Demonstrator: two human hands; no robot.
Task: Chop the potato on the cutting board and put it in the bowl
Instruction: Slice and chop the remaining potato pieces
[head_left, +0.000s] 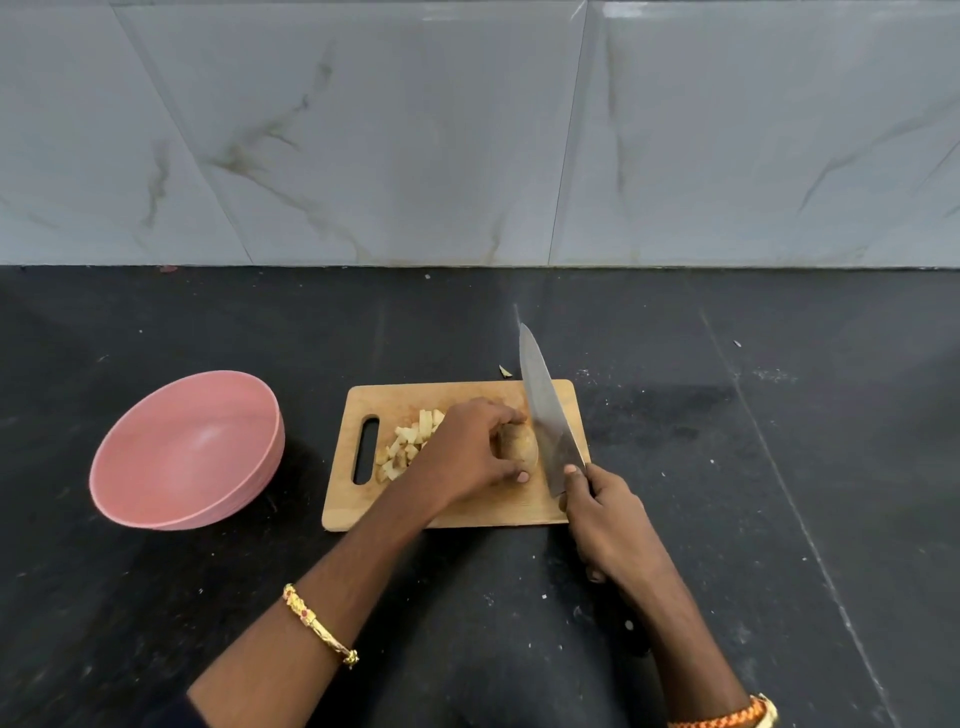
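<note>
Potato (519, 445) sits mid-board (467, 512), long axis roughly near-far, pinched by left hand (475, 451) from its left. Knife (548, 415) in right hand (605, 514), fingers wrapped on handle, blade just right of potato, tip pointing away. Pieces (408, 444) left of hand; bowl (189, 449) well left.

Between the bowl (187, 452) and the board (447, 457) lies a bare strip of counter (306, 364) where I could pass. On the board, the cut pieces (408, 447) block the handle-slot side; my left hand (467, 452) and the knife (548, 410) in my right hand (605, 519) crowd the other end. Right of the board the counter lies open.
</note>
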